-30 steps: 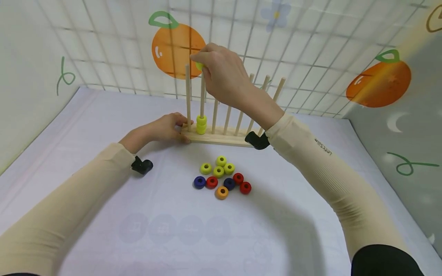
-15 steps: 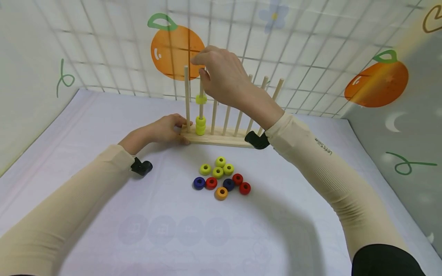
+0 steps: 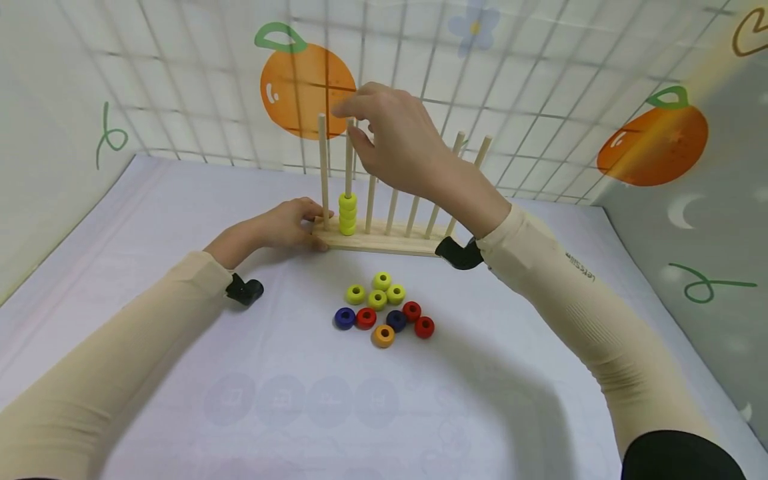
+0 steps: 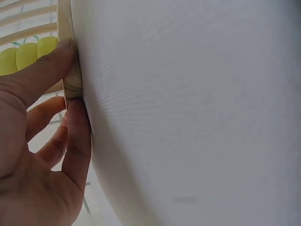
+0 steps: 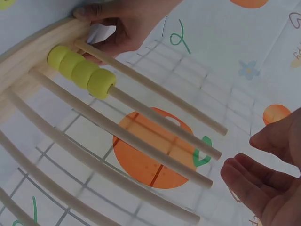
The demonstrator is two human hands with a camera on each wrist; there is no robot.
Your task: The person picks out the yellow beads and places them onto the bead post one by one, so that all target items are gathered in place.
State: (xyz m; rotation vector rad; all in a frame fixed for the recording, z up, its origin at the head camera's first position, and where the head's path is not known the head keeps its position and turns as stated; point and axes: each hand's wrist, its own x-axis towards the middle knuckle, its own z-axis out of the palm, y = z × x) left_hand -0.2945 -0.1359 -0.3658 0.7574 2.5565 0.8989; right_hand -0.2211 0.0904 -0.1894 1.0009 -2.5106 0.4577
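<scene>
Peg rack (image 3: 384,243) | long axis left-to-right, pegs (image 3: 371,207) upward | hands: left (image 3: 282,225) gripping left end, right (image 3: 401,137) parted, empty

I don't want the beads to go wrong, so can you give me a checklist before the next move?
1. Wooden base held: ok, the left hand grips one end.
2. Right hand free: ok, it holds nothing.
3. Yellow stack down: ok, four beads sit together at the peg's bottom.
4. Loose yellow beads available: ok, four on the table.
5. Red beads and blue beads sorted: not ok, they're mixed.
</scene>
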